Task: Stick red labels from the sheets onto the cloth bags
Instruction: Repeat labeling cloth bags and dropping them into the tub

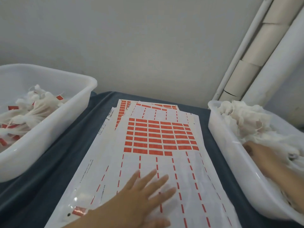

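A: Eyes on the label sheets (148, 145), a loose stack lying lengthwise down the middle of the dark blue cloth (69, 137). The top sheet carries a block of red labels (160, 137) across its middle, and the near half is peeled bare, just red dashed strips left on the white backing.

B: And the left hand (139, 195) is right there on that bare half, fingers straight and spread, palm flat against the sheet, gripping nothing.

A: Over to the cloth bags (246, 122). A heap of white gauzy ones fills the white tub (230, 162) at the right edge of the cloth.

B: The right hand (263, 155) is down inside that tub, pressed into the heap. Fingertips are buried in the fabric, so I can't tell whether it's got hold of a bag or is only resting there.

A: Fair call. On the far left, a second white tub (54, 129) holds more bags (29, 109), and red labels show on several of them.

B: A sheet deeper in the stack peeks out at the far end, with its own rows of red along the top. Behind it all, a plain pale wall (131, 38), and pale pipes (263, 55) running up at a slant in the right corner.
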`<state>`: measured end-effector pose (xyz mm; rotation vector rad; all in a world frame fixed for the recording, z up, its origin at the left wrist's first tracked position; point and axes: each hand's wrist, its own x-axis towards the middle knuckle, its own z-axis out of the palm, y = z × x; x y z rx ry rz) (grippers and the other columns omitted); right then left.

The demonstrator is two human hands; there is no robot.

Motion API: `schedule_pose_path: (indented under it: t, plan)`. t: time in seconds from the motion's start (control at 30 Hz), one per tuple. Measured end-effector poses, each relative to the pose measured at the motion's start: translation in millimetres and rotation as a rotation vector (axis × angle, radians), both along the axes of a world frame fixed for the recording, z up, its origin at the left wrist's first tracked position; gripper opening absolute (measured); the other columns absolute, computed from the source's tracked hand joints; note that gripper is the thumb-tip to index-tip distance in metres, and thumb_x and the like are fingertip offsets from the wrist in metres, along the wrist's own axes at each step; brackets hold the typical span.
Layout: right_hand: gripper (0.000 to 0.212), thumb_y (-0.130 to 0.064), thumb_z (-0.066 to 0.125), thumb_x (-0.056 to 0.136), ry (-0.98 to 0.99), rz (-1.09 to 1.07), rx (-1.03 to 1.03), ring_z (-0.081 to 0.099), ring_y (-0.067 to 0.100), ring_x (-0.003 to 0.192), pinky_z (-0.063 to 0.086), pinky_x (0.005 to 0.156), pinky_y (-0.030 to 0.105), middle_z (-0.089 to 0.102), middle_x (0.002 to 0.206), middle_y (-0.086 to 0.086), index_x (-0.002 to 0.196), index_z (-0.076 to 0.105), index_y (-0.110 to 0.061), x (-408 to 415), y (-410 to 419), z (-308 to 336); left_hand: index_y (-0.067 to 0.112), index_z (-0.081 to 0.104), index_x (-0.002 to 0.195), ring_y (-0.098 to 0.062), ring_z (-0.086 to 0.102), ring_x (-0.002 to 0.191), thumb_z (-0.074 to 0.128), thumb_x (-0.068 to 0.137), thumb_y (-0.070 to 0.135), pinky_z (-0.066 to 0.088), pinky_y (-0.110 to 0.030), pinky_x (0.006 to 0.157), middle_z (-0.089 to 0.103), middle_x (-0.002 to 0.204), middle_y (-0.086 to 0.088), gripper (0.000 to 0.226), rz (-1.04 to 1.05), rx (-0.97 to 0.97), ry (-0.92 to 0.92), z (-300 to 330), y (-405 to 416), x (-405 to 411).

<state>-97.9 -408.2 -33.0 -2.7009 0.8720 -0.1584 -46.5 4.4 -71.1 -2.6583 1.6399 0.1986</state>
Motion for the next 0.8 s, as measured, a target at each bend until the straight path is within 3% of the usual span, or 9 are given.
schedule_pose_path:
  t: [0.07, 0.13, 0.23, 0.3, 0.33, 0.4, 0.57, 0.7, 0.8]
  plan:
    - [0.033, -0.004, 0.058, 0.087, -0.091, 0.03, 0.023, 0.055, 0.03, 0.088, 0.046, 0.081, 0.04, 0.059, 0.101, 0.013, 0.119, 0.053, -0.002, 31.6, 33.6, 7.9, 0.036, 0.036, 0.133, -0.011, 0.052, 0.12, 0.006, 0.093, 0.061, 0.046, -0.033, 0.092, 0.05, 0.135, 0.017, 0.056, 0.117, 0.05, 0.033, 3.4, 9.1, 7.3]
    - [0.046, -0.012, 0.064, 0.083, -0.104, 0.056, -0.029, 0.055, 0.033, 0.1, 0.045, 0.087, 0.041, 0.056, 0.116, 0.018, 0.126, 0.051, -0.004, 40.6, 36.2, 17.1, 0.04, 0.037, 0.136, -0.012, 0.049, 0.123, 0.014, 0.093, 0.063, 0.04, -0.033, 0.101, 0.047, 0.138, 0.014, 0.054, 0.135, 0.067, 0.038, -4.2, 25.3, 14.8]
    - [0.042, -0.017, 0.062, 0.085, 0.041, 0.118, -0.089, 0.053, 0.033, 0.108, 0.044, 0.092, 0.04, 0.055, 0.122, 0.018, 0.126, 0.055, -0.012, 37.1, 40.7, 16.2, 0.054, 0.015, 0.14, -0.012, 0.013, 0.142, 0.015, 0.091, 0.069, 0.005, -0.029, 0.11, 0.012, 0.152, 0.025, 0.051, 0.161, 0.213, 0.174, 7.5, 47.6, 26.7]
    - [0.038, -0.014, 0.063, 0.084, 0.025, 0.099, -0.051, 0.055, 0.03, 0.102, 0.045, 0.087, 0.037, 0.056, 0.118, 0.017, 0.121, 0.058, -0.012, 40.5, 41.8, 16.6, 0.067, -0.009, 0.131, 0.0, -0.027, 0.136, 0.013, 0.086, 0.075, -0.025, -0.024, 0.106, -0.024, 0.143, 0.038, 0.051, 0.08, 0.019, 0.224, -1.1, 55.9, 38.1]
    - [0.035, -0.012, 0.064, 0.083, -0.012, 0.074, -0.022, 0.056, 0.028, 0.096, 0.045, 0.084, 0.036, 0.058, 0.115, 0.016, 0.117, 0.059, -0.009, 40.1, 41.2, 16.2, 0.07, -0.012, 0.127, 0.007, -0.034, 0.13, 0.012, 0.082, 0.078, -0.029, -0.023, 0.105, -0.03, 0.137, 0.042, 0.051, 0.042, -0.051, 0.237, -3.9, 57.9, 40.1]
    - [0.032, -0.012, 0.067, 0.081, -0.09, 0.024, 0.049, 0.056, 0.026, 0.091, 0.044, 0.083, 0.036, 0.06, 0.112, 0.016, 0.112, 0.059, -0.005, 39.3, 43.2, 17.2, 0.075, -0.002, 0.123, 0.015, -0.03, 0.127, 0.014, 0.076, 0.082, -0.018, -0.024, 0.109, -0.024, 0.132, 0.05, 0.051, 0.102, -0.078, 0.276, -2.5, 52.1, 43.6]
    - [0.052, -0.019, 0.062, 0.088, -0.24, 0.143, -0.003, 0.049, 0.026, 0.108, 0.038, 0.097, 0.043, 0.051, 0.128, 0.013, 0.136, 0.043, -0.011, 43.9, 50.9, 25.0, 0.076, 0.026, 0.106, 0.027, 0.017, 0.113, 0.026, 0.073, 0.073, 0.021, -0.015, 0.103, 0.013, 0.116, 0.058, 0.033, 0.285, -0.484, 0.303, 6.8, 2.6, 44.0]
    - [0.046, -0.018, 0.054, 0.094, -0.33, 0.129, 0.128, 0.052, 0.027, 0.113, 0.037, 0.098, 0.036, 0.053, 0.131, 0.008, 0.137, 0.042, -0.012, 63.5, 57.2, 30.6, 0.059, 0.044, 0.113, 0.011, 0.04, 0.106, 0.041, 0.089, 0.053, 0.037, -0.018, 0.098, 0.039, 0.118, 0.04, 0.025, 0.364, -0.643, 0.444, 1.3, -36.4, 44.9]
    - [0.032, -0.022, 0.055, 0.093, -0.372, 0.093, 0.08, 0.056, 0.023, 0.096, 0.039, 0.085, 0.029, 0.063, 0.116, 0.01, 0.122, 0.058, -0.009, 78.5, 54.4, 26.3, 0.05, 0.05, 0.115, 0.01, 0.049, 0.096, 0.047, 0.094, 0.036, 0.037, -0.001, 0.082, 0.048, 0.118, 0.032, 0.025, 0.388, -0.702, 0.469, -11.8, -41.1, 49.4]
